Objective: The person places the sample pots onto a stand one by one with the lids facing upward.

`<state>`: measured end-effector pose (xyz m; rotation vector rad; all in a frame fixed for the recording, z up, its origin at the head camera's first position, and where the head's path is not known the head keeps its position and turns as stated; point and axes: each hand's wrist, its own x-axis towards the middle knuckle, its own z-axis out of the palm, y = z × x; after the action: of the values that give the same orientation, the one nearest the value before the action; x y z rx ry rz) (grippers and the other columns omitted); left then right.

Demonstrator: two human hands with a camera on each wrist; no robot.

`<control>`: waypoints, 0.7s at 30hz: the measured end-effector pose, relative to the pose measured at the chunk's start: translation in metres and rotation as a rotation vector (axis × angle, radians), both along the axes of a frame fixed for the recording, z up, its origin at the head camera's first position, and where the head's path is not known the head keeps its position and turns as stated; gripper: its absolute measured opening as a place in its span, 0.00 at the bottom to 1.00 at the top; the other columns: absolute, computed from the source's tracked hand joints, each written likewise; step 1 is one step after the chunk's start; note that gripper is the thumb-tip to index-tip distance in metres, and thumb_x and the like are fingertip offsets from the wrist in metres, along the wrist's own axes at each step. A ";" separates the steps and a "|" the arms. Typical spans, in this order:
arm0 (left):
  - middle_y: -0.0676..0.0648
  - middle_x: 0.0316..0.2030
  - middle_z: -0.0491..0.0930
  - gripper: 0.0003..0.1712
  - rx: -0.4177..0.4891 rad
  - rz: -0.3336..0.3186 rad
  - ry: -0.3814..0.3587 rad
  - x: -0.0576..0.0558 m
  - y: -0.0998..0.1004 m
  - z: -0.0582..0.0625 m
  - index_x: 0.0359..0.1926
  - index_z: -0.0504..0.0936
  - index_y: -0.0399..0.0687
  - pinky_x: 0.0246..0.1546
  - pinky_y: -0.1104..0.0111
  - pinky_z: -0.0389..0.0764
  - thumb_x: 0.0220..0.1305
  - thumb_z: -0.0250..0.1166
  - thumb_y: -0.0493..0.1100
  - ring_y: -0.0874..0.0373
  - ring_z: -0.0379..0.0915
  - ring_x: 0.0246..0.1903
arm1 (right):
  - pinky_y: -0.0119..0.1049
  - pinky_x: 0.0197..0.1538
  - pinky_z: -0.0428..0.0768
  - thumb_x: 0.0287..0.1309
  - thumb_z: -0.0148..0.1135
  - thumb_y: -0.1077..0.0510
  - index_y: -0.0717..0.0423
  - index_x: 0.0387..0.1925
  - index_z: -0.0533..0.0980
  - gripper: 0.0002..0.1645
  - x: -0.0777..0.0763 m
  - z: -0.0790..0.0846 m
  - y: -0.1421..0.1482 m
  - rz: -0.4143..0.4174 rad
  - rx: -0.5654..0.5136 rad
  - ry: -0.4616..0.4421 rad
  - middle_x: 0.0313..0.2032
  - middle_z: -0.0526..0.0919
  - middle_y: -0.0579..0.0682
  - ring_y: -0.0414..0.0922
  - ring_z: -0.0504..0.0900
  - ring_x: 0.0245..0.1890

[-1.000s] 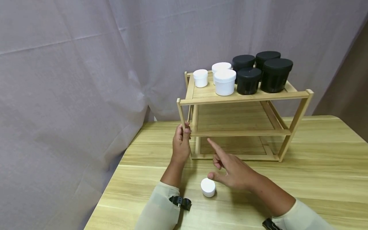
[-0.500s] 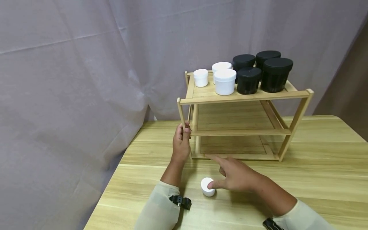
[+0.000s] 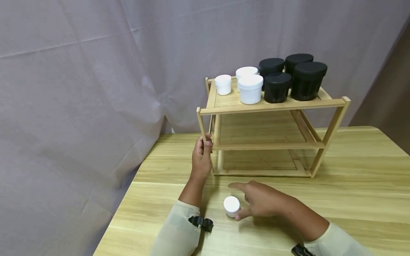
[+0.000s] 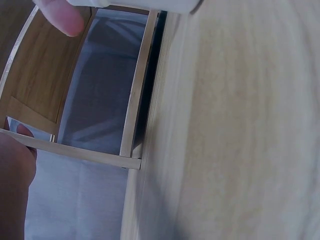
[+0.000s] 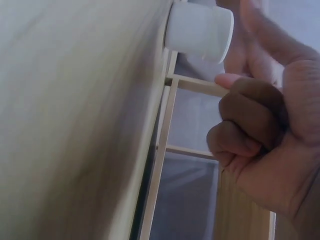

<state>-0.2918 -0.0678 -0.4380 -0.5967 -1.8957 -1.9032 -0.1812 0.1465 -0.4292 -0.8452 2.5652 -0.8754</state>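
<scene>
My left hand (image 3: 202,158) grips the left front post of a wooden three-tier shelf rack (image 3: 269,146). In the left wrist view, part of that hand (image 4: 15,157) shows behind the post. A small white lidded jar (image 3: 231,206) stands upright on the table in front of the rack. My right hand (image 3: 264,199) is just right of the jar, index finger and thumb extended and spread, the thumb tip at the jar's right side. In the right wrist view its other fingers (image 5: 250,115) are curled in, below the white jar (image 5: 200,31).
On the rack's top tier, white jars (image 3: 251,90) of different sizes stand at the left and several black jars (image 3: 277,88) at the right. The wooden table (image 3: 362,199) extends under everything. A grey curtain (image 3: 96,89) hangs behind and along the left edge.
My right hand has come down and toward me, its index finger dropping from the rack's front to near the jar. The left hand and the jar have stayed put.
</scene>
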 end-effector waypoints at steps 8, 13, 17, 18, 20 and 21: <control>0.33 0.51 0.75 0.20 -0.007 -0.015 -0.016 0.000 -0.001 0.001 0.69 0.71 0.30 0.51 0.73 0.71 0.90 0.46 0.40 0.63 0.69 0.47 | 0.33 0.33 0.77 0.51 0.89 0.50 0.63 0.78 0.69 0.58 0.003 -0.005 -0.005 -0.044 -0.071 -0.069 0.29 0.82 0.44 0.37 0.75 0.26; 0.35 0.49 0.75 0.20 -0.004 -0.017 -0.006 0.000 0.000 0.002 0.70 0.71 0.30 0.50 0.73 0.71 0.90 0.46 0.39 0.63 0.68 0.46 | 0.35 0.33 0.77 0.49 0.89 0.52 0.63 0.77 0.69 0.58 0.005 -0.007 -0.007 -0.062 -0.095 -0.078 0.28 0.82 0.46 0.40 0.77 0.27; 0.38 0.47 0.75 0.21 -0.003 -0.014 -0.006 0.000 0.000 0.001 0.70 0.70 0.27 0.49 0.74 0.71 0.89 0.47 0.39 0.64 0.68 0.45 | 0.36 0.36 0.80 0.48 0.90 0.53 0.63 0.74 0.72 0.55 0.004 -0.008 -0.008 -0.065 -0.096 -0.067 0.34 0.86 0.47 0.40 0.79 0.30; 0.39 0.47 0.75 0.21 -0.004 -0.014 -0.008 0.000 0.000 0.000 0.70 0.70 0.27 0.49 0.74 0.71 0.89 0.47 0.39 0.64 0.68 0.45 | 0.38 0.39 0.81 0.49 0.89 0.53 0.63 0.74 0.73 0.53 0.004 -0.009 -0.008 -0.061 -0.096 -0.065 0.39 0.88 0.49 0.40 0.80 0.33; 0.38 0.47 0.75 0.21 -0.004 -0.010 -0.013 -0.001 -0.001 0.000 0.70 0.70 0.29 0.49 0.73 0.71 0.89 0.47 0.39 0.64 0.68 0.45 | 0.42 0.45 0.84 0.49 0.89 0.54 0.62 0.72 0.75 0.51 0.003 -0.010 -0.008 -0.052 -0.097 -0.065 0.49 0.89 0.53 0.42 0.83 0.39; 0.39 0.47 0.75 0.21 -0.005 -0.010 -0.015 -0.001 -0.001 -0.001 0.70 0.71 0.30 0.49 0.73 0.71 0.89 0.47 0.40 0.64 0.68 0.45 | 0.44 0.48 0.84 0.49 0.89 0.54 0.61 0.71 0.76 0.49 0.002 -0.010 -0.008 -0.047 -0.099 -0.065 0.54 0.89 0.55 0.42 0.84 0.43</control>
<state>-0.2924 -0.0687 -0.4386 -0.5961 -1.9104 -1.9151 -0.1787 0.1388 -0.4395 -0.7739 2.5126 -1.0340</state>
